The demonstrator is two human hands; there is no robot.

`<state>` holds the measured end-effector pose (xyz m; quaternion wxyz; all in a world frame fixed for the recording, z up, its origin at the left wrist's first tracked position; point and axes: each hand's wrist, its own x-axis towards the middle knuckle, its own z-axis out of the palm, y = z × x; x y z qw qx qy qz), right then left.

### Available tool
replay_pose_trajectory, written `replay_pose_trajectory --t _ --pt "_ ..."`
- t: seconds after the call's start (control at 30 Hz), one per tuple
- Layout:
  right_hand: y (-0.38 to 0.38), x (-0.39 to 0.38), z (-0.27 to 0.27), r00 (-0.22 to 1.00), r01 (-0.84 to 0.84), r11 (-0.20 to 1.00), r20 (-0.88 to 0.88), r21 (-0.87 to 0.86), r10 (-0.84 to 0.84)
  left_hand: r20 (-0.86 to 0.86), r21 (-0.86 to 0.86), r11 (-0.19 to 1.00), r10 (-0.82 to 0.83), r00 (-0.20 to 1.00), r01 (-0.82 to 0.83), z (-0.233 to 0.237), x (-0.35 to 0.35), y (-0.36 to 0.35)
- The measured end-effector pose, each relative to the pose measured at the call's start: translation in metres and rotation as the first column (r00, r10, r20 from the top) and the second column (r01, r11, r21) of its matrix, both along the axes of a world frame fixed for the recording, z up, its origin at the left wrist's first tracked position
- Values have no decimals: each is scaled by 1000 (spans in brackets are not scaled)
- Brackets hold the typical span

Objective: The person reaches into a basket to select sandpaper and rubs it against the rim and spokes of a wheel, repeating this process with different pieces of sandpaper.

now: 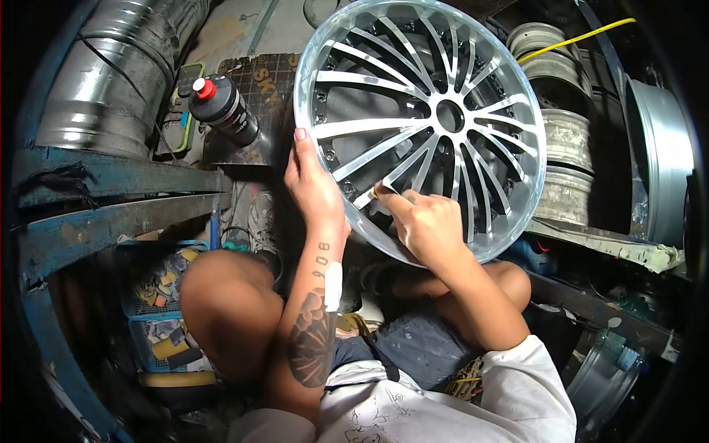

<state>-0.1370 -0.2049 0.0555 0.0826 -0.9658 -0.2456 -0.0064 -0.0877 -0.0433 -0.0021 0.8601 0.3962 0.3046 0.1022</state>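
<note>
While one wheel (450, 114) stands before the two knees (229, 303), one bottle (227, 114) to its left, the left hand (314, 181), half unfolded, grasps the rim (302, 96), the right hand (428, 225), curled, pinches one small piece (376, 193) against a spoke (408, 163).

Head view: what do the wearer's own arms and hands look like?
Both the left hand and right hand are gloveless. The left forearm bears dark tattoos: a row of numerals near the wrist and a larger shaded design below. The right sleeve is whitish, loose and ends near the elbow.
</note>
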Motion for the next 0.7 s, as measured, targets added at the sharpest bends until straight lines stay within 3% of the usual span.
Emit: replay_pose_trajectory --t 0.07,0.2,0.23,0.33,0.37,0.5,0.57,0.67,0.7 --pt "2 0 8 1000 6 998 -14 -63 -7 11 -27 1000 12 1000 -12 3 0 0" --pt "-4 4 7 999 -32 998 -23 55 33 18 -28 1000 12 1000 -12 5 0 -1" --pt "1 7 7 998 -42 999 -46 -2 42 13 -14 1000 21 1000 -21 3 -2 2" --pt "-4 5 4 998 -65 997 -18 40 65 15 -15 1000 -7 1000 7 6 0 -1" --pt "-6 2 11 997 -73 996 -39 -59 71 10 -31 1000 -2 1000 2 8 1 -1" --pt "4 3 27 993 -60 995 105 85 51 19 46 998 -34 999 33 -3 0 3" --pt "-2 3 10 997 -69 997 46 31 67 7 52 998 -47 999 46 -3 -2 2" --pt "-1 1 27 997 -72 995 -42 -67 70 20 -8 1000 27 999 -27 2 1 -1" --pt "4 4 33 997 -70 997 -14 25 70 -4 -5 1000 2 1000 -2 6 0 0"
